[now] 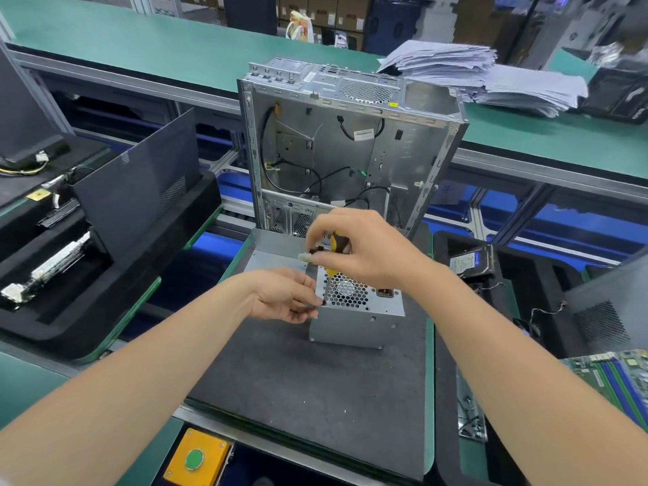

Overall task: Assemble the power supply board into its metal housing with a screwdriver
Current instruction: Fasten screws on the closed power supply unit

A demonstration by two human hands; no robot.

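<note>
Matting (315,373) in dark grey is carrying the whole job, giving the metal a surface that is unlikely to let it slide; at its far edge an open computer chassis (350,149) is standing upright, its cables hanging loose inside.

Nearer the person, the power supply housing (354,320) is sitting on the matting just in front of the chassis. It is turned so that its honeycomb fan grille (347,292) and power socket (384,292) are facing up, a pose that is putting the corner fastening within straight downward reach. The board itself is not showing; presumably it is lying inside the closed box.

The right hand (364,250) is curling round the yellow-and-black screwdriver (339,243) from above. Its fingers are bunching on the handle, probably so it can be twirled; the shaft is running down, slightly tilted, to the grille face's near left corner.

The left hand (284,296) is lying low beside that corner, thumb and fingertips pinching together at the small dark screw (324,303) under the driver tip. They are most likely steadying it until the thread bites, though the contact is too small to read exactly.

A white connector (304,257) is poking out just beneath the right fingers; what it belongs to I cannot tell.
</note>
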